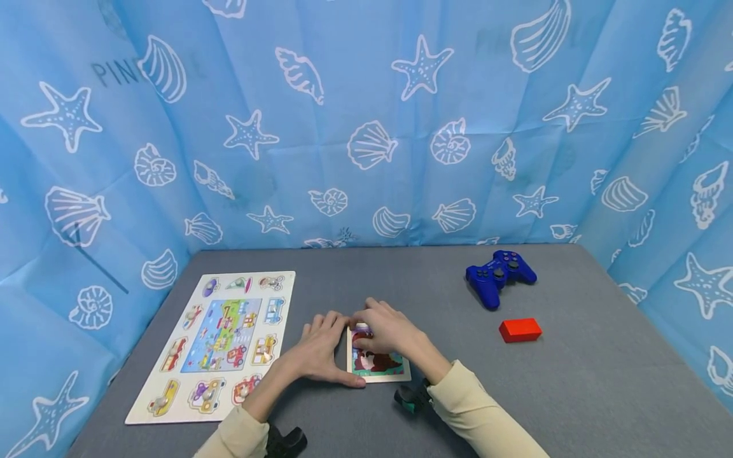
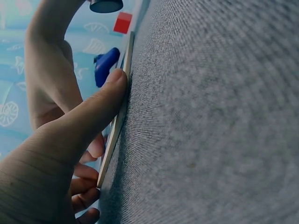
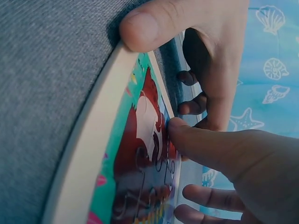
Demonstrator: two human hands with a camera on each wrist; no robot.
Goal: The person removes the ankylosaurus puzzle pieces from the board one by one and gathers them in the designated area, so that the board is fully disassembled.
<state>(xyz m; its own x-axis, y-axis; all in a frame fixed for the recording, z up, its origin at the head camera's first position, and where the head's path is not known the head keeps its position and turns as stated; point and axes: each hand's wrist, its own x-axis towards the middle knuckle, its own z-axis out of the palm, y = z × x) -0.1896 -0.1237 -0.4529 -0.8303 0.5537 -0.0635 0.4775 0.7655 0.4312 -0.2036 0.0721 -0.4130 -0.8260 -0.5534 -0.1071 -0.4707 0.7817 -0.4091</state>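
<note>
A small wooden-framed jigsaw puzzle with a brown animal picture lies at the middle of the table, partly covered by the hands. My left hand holds its frame at the left side, thumb on the near corner and fingers at the far end. Across the top of the puzzle reaches my right hand. In the right wrist view, that hand's thumb presses the picture close to the frame's edge, while its other fingers extend past the far side. Joint lines between pieces show on the picture.
A large wooden peg puzzle board with vehicle pieces lies on the left of the grey table. At the right are a blue game controller and a red block. A blue shell-print curtain hangs behind and around the table.
</note>
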